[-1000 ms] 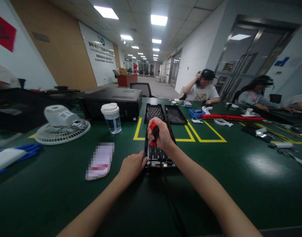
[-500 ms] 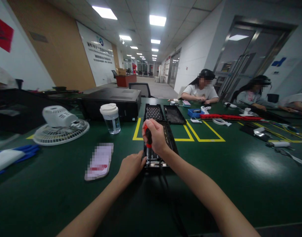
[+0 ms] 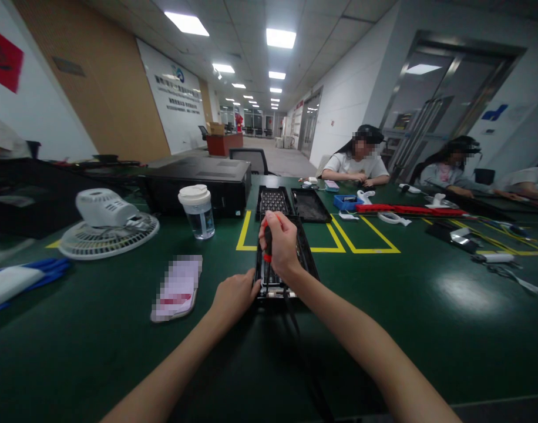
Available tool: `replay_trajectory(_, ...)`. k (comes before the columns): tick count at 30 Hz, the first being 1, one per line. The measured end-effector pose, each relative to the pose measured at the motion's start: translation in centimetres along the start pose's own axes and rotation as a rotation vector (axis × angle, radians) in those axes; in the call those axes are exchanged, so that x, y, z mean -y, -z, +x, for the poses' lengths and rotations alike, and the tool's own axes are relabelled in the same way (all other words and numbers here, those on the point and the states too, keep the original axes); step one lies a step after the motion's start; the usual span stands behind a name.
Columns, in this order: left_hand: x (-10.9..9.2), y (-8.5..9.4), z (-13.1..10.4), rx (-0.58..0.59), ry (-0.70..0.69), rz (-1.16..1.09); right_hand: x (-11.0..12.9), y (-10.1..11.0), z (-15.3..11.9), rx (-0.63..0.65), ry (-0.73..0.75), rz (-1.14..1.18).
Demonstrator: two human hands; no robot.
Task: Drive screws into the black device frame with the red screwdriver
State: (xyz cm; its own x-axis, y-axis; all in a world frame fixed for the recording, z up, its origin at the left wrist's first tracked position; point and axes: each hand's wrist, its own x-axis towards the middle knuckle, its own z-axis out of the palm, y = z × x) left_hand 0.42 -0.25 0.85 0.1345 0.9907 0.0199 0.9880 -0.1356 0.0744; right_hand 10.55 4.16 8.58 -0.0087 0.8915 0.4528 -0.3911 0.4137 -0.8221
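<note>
The right hand (image 3: 281, 242) is closed round the handle of a screwdriver (image 3: 268, 241), its fingers curled and the thumb side uppermost. The screwdriver stands nearly upright, red and black at the grip, with its shaft pointing down into the near left part of an open black case (image 3: 310, 258). Whether the tip touches anything inside is too small and dark to tell.

The left hand (image 3: 234, 294) rests at the near left corner of the case. Its thumb lies against the side wall and the other fingers are bent together over the edge, partly hidden, so how firmly they press cannot be told. It holds no tool that shows.

The case lies on the green table (image 3: 383, 329), in front of the person, with its long sides running from near to far. Small metallic parts show along its near end, and a black cable (image 3: 292, 314) runs from there toward the near edge of the table.

Just beyond the case is a tray (image 3: 274, 200) with rows of round shapes, and to the right of that a shallow black lid (image 3: 312, 205). To the left of the case are a phone (image 3: 177, 288) and, farther off, a cup (image 3: 197, 212) with a white top.
</note>
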Motion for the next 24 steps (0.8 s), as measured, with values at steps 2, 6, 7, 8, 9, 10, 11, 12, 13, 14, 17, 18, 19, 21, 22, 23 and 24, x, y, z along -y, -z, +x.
replay_trajectory(2, 0.0, -0.1, 0.0, 0.001, 0.001, 0.003, -0.2, 0.1, 0.0, -0.054, 0.024, -0.002)
replay_trajectory(6, 0.1, -0.1, 0.0, 0.002, 0.003, 0.003, -0.4, 0.3, 0.0, -0.146, 0.042, -0.019)
replay_trajectory(7, 0.0, -0.1, 0.0, 0.002, 0.002, 0.004, -0.4, 0.3, -0.1, -0.163, 0.044, -0.023)
replay_trajectory(8, 0.0, -0.1, 0.0, 0.001, 0.002, 0.004, -0.3, 0.3, -0.1, -0.178, 0.046, -0.027)
replay_trajectory(9, 0.0, -0.1, 0.0, 0.001, 0.002, 0.004, -0.3, 0.3, -0.2, -0.191, 0.048, -0.031)
replay_trajectory(10, 0.0, 0.0, 0.0, 0.000, 0.005, 0.005, -0.3, 0.2, -0.2, -0.202, 0.050, -0.034)
replay_trajectory(11, 0.0, 0.0, 0.0, 0.001, 0.007, 0.006, -0.2, 0.1, -0.3, -0.209, 0.049, -0.037)
replay_trajectory(12, 0.0, 0.0, 0.0, 0.004, 0.010, 0.006, -0.2, 0.0, -0.3, -0.216, 0.048, -0.040)
replay_trajectory(13, 0.0, 0.0, 0.0, 0.005, 0.009, 0.006, -0.2, -0.1, -0.4, -0.222, 0.046, -0.044)
replay_trajectory(14, 0.0, 0.0, 0.0, 0.007, 0.007, 0.006, -0.2, -0.2, -0.4, -0.228, 0.048, -0.051)
replay_trajectory(17, 0.0, 0.1, 0.0, 0.006, -0.001, 0.001, -0.2, -0.5, -0.5, -0.255, 0.062, -0.075)
replay_trajectory(18, 0.0, 0.2, -0.1, 0.008, 0.003, 0.000, -0.3, -0.6, -0.5, -0.264, 0.066, -0.080)
replay_trajectory(19, -0.1, 0.2, -0.1, 0.012, 0.011, -0.002, -0.2, -0.7, -0.6, -0.272, 0.070, -0.084)
replay_trajectory(21, -0.2, 0.5, -0.2, 0.030, 0.025, -0.006, -0.1, -0.9, -0.7, -0.290, 0.075, -0.092)
replay_trajectory(22, -0.2, 0.6, -0.2, 0.037, 0.029, -0.008, 0.0, -0.9, -0.7, -0.301, 0.073, -0.092)
replay_trajectory(23, -0.3, 0.7, -0.3, 0.040, 0.029, -0.011, 0.1, -0.9, -0.7, -0.278, 0.045, -0.081)
replay_trajectory(24, -0.3, 0.7, -0.3, 0.042, 0.026, -0.015, 0.2, -0.9, -0.8, -0.232, 0.000, -0.062)
